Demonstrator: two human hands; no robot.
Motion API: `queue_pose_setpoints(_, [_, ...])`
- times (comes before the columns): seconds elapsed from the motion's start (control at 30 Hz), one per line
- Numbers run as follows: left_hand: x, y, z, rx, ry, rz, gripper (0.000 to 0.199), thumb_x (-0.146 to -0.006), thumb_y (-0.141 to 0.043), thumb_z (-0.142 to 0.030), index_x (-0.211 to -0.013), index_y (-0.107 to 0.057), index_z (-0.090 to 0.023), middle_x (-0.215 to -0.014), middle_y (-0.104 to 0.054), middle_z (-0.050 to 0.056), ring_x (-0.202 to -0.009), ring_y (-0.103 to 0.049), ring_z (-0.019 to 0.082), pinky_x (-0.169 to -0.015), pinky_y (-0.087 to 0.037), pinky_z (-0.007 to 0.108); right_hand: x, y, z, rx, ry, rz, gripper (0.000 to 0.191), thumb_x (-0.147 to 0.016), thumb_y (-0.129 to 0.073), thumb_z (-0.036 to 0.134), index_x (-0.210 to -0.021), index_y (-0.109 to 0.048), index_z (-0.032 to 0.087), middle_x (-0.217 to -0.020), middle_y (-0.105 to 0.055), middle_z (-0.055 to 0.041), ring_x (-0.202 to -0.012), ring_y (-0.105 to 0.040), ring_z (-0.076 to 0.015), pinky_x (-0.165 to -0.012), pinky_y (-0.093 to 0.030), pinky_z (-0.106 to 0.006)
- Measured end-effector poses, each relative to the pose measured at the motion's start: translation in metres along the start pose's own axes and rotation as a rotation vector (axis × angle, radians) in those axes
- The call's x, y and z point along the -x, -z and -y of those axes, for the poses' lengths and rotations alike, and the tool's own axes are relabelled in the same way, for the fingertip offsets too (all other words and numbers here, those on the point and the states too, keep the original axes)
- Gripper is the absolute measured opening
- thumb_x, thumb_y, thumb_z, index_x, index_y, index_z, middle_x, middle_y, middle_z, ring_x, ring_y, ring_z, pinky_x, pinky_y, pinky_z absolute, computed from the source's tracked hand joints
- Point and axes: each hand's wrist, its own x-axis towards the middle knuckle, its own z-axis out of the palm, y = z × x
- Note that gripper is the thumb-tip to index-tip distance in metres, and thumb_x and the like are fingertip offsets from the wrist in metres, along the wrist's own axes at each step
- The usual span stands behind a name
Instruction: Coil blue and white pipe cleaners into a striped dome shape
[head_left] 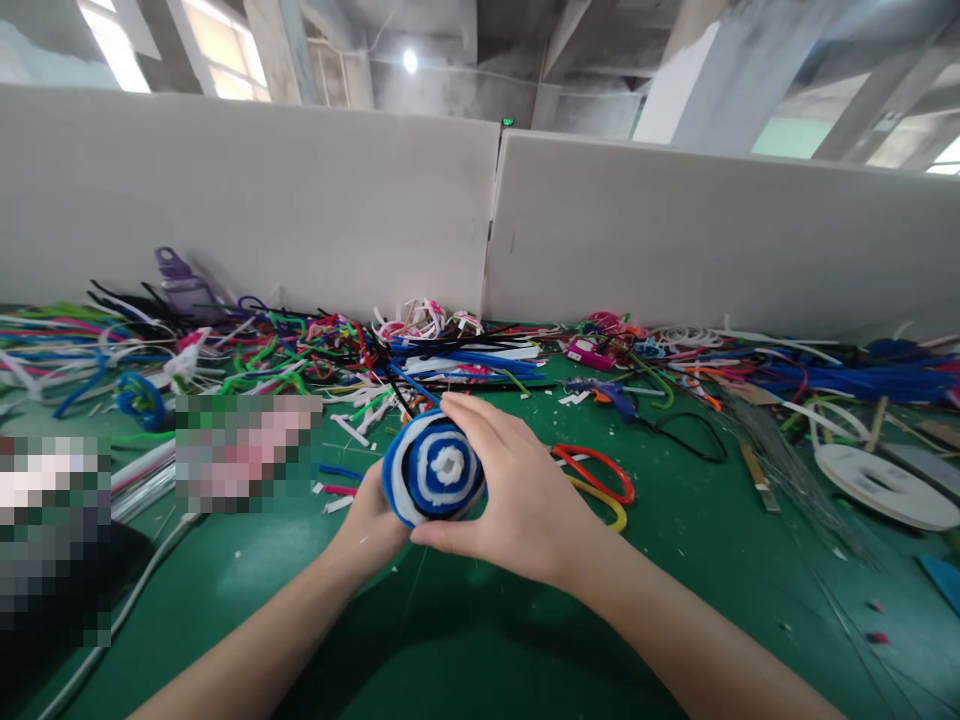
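I see R hand [517, 480] gripping blue/white coil [431, 470] over green table [465, 640], wrapped round its side, prob. so it won't unroll; L hand [379, 520] touches opp. side, partly hidden, can't tell grip.

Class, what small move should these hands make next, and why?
Perhaps turn the blue-and-white coil slightly with the right hand while the left hand supports it: both hands hold it, and the right covers part of its side.
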Motion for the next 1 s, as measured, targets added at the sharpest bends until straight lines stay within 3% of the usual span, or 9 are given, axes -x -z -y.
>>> queue_pose_setpoints(0.1, [0.000,0.003,0.003,-0.049,0.000,0.000,0.049,-0.053,-0.080,-0.022,-0.101,-0.069,-0.020,-0.103,-0.071,0.007,-0.096,-0.064,0.028,-0.086,-0.051,0.037,0.001,0.002,0.001,-0.004,0.039,0.016,0.095,-0.060,-0.073,0.057,-0.136,-0.035,0.012,-0.140,-0.041,-0.0094,-0.128,-0.036,-0.0251,-0.108,-0.028,-0.040])
queue_pose_setpoints(0.23, [0.001,0.005,0.009,0.054,0.017,-0.036,0.057,-0.055,-0.081,-0.026,-0.109,-0.065,-0.020,-0.113,-0.067,0.009,-0.107,-0.059,0.031,-0.092,-0.048,0.041,0.001,0.002,0.001,-0.020,0.061,0.011,0.089,-0.063,-0.072,0.053,-0.134,-0.037,0.014,-0.139,-0.043,-0.0068,-0.128,-0.038,-0.0228,-0.109,-0.026,-0.038])
queue_pose_setpoints(0.33, [0.002,0.003,0.006,0.132,0.050,-0.064,0.067,-0.048,-0.084,-0.024,-0.111,-0.063,-0.019,-0.116,-0.066,0.010,-0.111,-0.056,0.033,-0.097,-0.044,0.043,0.000,0.002,0.000,-0.030,0.082,-0.018,0.084,-0.065,-0.072,0.050,-0.133,-0.038,0.014,-0.139,-0.045,-0.0072,-0.127,-0.039,-0.0220,-0.109,-0.025,-0.037])
queue_pose_setpoints(0.67, [0.002,-0.003,-0.003,0.281,0.138,-0.063,0.068,-0.040,-0.087,-0.014,-0.105,-0.067,-0.020,-0.108,-0.070,0.009,-0.105,-0.060,0.031,-0.094,-0.046,0.039,0.000,-0.002,-0.005,0.007,0.173,-0.114,0.070,-0.073,-0.066,0.051,-0.126,-0.046,0.011,-0.131,-0.053,-0.0109,-0.121,-0.048,-0.0207,-0.109,-0.025,-0.038])
queue_pose_setpoints(0.83, [0.002,-0.004,-0.004,0.277,0.128,-0.006,0.065,-0.047,-0.085,-0.016,-0.109,-0.066,-0.021,-0.109,-0.069,0.008,-0.105,-0.061,0.030,-0.092,-0.047,0.036,0.001,-0.001,-0.006,0.069,0.183,-0.147,0.066,-0.075,-0.062,0.054,-0.122,-0.050,0.009,-0.126,-0.057,-0.0118,-0.115,-0.053,-0.0214,-0.109,-0.025,-0.039])
queue_pose_setpoints(1.0, [0.001,-0.009,-0.007,0.345,0.118,-0.001,0.051,-0.062,-0.078,-0.022,-0.111,-0.064,-0.022,-0.107,-0.069,0.009,-0.104,-0.061,0.028,-0.092,-0.046,0.038,0.000,0.004,-0.007,0.153,0.103,-0.220,0.067,-0.076,-0.064,0.048,-0.127,-0.045,0.009,-0.129,-0.054,-0.0121,-0.120,-0.048,-0.0221,-0.109,-0.023,-0.039])
